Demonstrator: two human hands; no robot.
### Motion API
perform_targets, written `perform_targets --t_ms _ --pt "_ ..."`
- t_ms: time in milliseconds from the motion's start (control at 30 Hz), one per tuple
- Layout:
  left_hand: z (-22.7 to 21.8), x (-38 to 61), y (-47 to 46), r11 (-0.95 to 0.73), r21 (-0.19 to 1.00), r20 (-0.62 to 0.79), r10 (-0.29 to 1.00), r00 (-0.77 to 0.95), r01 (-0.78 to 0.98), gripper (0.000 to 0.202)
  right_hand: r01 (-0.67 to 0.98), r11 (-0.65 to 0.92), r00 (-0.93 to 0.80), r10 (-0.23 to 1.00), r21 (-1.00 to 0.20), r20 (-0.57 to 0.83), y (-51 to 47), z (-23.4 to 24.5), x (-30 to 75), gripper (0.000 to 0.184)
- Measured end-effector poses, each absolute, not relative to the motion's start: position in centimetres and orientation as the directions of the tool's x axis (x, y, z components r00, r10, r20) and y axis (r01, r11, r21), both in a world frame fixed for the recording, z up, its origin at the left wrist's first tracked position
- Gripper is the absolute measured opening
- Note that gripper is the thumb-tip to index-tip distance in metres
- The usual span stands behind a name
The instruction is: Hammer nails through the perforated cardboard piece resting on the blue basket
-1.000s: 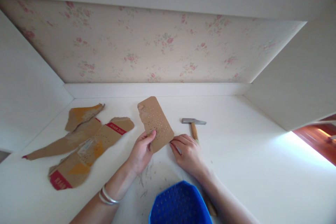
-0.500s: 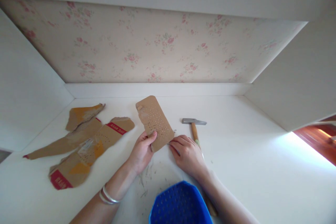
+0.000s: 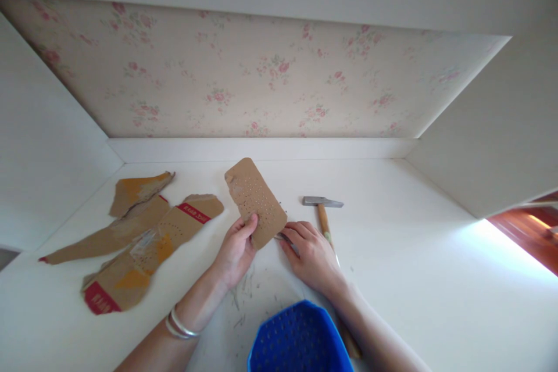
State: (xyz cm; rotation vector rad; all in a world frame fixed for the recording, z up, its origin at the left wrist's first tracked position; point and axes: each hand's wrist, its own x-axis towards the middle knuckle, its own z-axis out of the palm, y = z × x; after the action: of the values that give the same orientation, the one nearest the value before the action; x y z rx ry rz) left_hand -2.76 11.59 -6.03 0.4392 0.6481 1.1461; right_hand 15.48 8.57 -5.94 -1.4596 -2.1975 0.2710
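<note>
My left hand (image 3: 235, 250) grips a perforated piece of brown cardboard (image 3: 255, 200) by its lower left edge, thumb on top. The piece is tilted, torn along its left side, and dotted with many small holes. At its lower right corner my right hand (image 3: 309, 253) is closed, fingers bent together. A thin greyish thing shows at its fingertips, partly hidden by the cardboard; I cannot make out what it is. Just beyond the right hand lies a hammer (image 3: 323, 202) with a steel head, its wooden handle running under the right forearm.
A blue basket (image 3: 300, 334) with a perforated inside stands at the near edge, between my forearms. Torn cardboard pieces (image 3: 117, 232) with red print and orange tape lie on the left of the white table. Small thin bits (image 3: 239, 302) are scattered before the basket. White panels enclose the sides.
The cardboard in my left hand has shifted slightly left and up. The left thumb has moved a little, and the right fingers have edged up and left. The hammer and basket have stayed put.
</note>
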Motion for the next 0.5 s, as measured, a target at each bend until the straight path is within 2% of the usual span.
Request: perform_targets --t_ms 167,267,367,500 --pt "-5.9 -2.9 11.7 0.351 0.6 -0.276 0.934 0.226 -0.718 0.021 0.8 0.405 -0.296 0.908 -0.442 0.296 8.6 -6.1 15.4 0.021" --pt "-5.9 -2.7 11.6 0.34 0.631 -0.255 0.94 0.227 -0.697 0.027 0.782 0.41 -0.282 0.904 -0.469 0.321 8.7 -6.1 15.4 0.02" --pt "-5.8 -2.5 11.5 0.26 0.77 -0.216 0.966 0.145 -0.583 0.036 0.755 0.416 -0.244 0.896 -0.507 0.371 8.7 -6.1 15.5 0.019" --pt "-3.7 -3.0 10.6 0.1 0.956 -0.1 0.995 0.015 -0.275 0.038 0.712 0.411 -0.137 0.877 -0.569 0.461 8.9 -6.3 15.9 0.02"
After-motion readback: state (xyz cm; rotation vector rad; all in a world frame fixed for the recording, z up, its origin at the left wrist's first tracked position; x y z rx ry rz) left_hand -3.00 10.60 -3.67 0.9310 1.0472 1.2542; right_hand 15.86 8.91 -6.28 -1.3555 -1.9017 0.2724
